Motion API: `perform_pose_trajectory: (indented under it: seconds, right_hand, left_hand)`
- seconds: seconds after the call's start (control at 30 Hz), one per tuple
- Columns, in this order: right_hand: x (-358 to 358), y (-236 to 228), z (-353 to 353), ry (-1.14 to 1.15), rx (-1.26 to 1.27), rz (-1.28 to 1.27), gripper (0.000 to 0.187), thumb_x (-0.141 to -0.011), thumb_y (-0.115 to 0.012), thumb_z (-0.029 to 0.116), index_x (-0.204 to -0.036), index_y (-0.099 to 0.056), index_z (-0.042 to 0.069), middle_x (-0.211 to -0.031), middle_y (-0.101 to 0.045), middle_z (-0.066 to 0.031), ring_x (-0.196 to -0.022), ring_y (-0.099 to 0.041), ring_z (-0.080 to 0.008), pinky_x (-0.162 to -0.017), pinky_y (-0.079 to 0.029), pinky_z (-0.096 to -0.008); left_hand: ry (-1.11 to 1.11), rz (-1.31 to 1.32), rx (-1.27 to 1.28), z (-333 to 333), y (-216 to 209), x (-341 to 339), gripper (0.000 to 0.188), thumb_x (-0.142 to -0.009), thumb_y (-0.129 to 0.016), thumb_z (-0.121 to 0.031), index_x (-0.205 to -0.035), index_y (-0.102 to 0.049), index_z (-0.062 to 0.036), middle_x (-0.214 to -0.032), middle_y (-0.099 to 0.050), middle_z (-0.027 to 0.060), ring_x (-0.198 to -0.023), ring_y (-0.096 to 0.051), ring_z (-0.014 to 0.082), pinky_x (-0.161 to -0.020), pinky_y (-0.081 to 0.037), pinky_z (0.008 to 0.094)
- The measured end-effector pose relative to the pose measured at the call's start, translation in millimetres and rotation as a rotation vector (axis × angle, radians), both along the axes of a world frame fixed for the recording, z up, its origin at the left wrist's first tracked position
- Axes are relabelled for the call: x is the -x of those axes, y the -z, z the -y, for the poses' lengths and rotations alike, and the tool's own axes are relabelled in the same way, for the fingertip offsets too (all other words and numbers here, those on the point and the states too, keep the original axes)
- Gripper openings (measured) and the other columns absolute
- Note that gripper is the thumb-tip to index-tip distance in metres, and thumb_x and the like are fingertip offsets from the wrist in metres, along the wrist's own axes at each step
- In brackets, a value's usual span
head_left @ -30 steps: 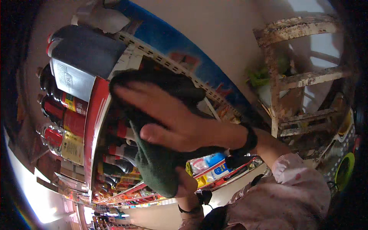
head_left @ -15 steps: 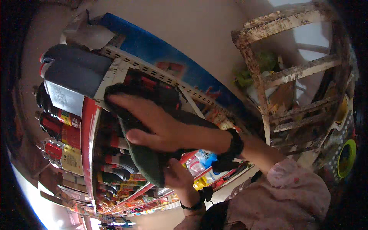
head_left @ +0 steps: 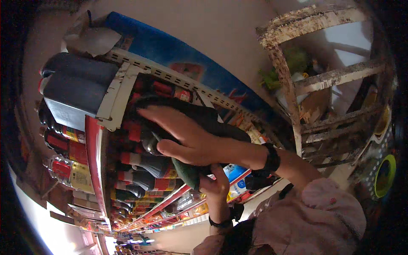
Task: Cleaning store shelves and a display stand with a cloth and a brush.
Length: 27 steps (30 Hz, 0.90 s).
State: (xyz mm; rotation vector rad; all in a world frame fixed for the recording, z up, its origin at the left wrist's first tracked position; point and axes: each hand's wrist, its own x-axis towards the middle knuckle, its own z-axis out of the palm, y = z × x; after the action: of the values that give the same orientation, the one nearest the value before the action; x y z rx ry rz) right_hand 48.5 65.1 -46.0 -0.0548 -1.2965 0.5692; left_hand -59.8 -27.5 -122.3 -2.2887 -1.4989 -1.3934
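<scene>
A dark green, nearly black cloth (head_left: 185,172) lies bunched over bottles at the end of a shelf. My right hand (head_left: 189,138) is on top of it, back upward, fingers reaching left and curving over the far edge, thumb along the near side. The fingertips are partly lost in the dark folds. Lower down, my left hand (head_left: 215,185) pinches the cloth's near end, its fingers partly hidden behind it. Dark bottles with red caps (head_left: 148,163) stick out from under the cloth, close to my right thumb.
Left of the shelf's red-edged upright (head_left: 94,148) stand grey containers (head_left: 80,87) and more bottles (head_left: 78,148). A blue panel (head_left: 170,49) runs behind the shelf. A worn wooden ladder (head_left: 289,85) leans at the right, with a green-rimmed basin (head_left: 384,176) near it.
Both hands and the cloth have shifted right, away from the shelf's upright. More of the dark bottles and the white shelf bracket are uncovered. The view has turned slightly.
</scene>
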Motion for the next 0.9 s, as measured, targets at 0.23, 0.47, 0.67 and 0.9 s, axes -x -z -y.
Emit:
perform_pose_trajectory:
  seconds: [0.23,0.47,0.67,0.9]
  right_hand:
    - [-24,52,26,0.26,-0.003,-0.157,0.072,-0.084,-0.057,0.038,-0.139,-0.032,0.0,-0.137,-0.038,-0.0243,-0.123,-0.04,-0.0395,-0.106,-0.026,-0.0479]
    - [-19,140,87,0.198,0.104,-0.308,0.076,-0.076,-0.066,0.022,-0.139,-0.028,0.003,-0.134,-0.04,-0.022,-0.123,-0.041,-0.0341,-0.1,-0.037,-0.0451]
    - [-53,190,128,0.285,0.34,0.136,0.063,-0.07,-0.072,0.018,-0.126,-0.047,0.007,-0.13,-0.044,-0.0189,-0.119,-0.045,-0.0348,-0.094,-0.044,-0.0467]
    - [-66,195,172,0.814,-0.062,0.448,0.057,-0.071,-0.071,0.036,-0.117,-0.055,0.007,-0.126,-0.049,-0.0152,-0.116,-0.047,-0.0354,-0.095,-0.04,-0.0493]
  left_hand:
    - [0.234,0.053,0.099,13,18,13,0.068,-0.081,-0.057,-0.009,-0.142,-0.027,-0.0023,-0.145,-0.031,0.0156,-0.134,-0.029,0.0256,-0.111,-0.024,0.0398]
    - [0.075,0.464,0.123,46,64,27,0.045,-0.069,-0.057,-0.011,-0.112,-0.062,0.0016,-0.116,-0.06,0.0193,-0.112,-0.055,0.0351,-0.103,-0.035,0.0435]
    - [0.05,0.593,0.256,55,84,24,0.045,-0.071,-0.057,-0.013,-0.113,-0.061,0.0013,-0.117,-0.06,0.0183,-0.112,-0.055,0.0337,-0.102,-0.036,0.0433]
    - [0.015,0.668,0.368,90,98,25,0.044,-0.074,-0.057,-0.015,-0.114,-0.06,0.001,-0.117,-0.06,0.0171,-0.112,-0.055,0.0321,-0.101,-0.037,0.0431]
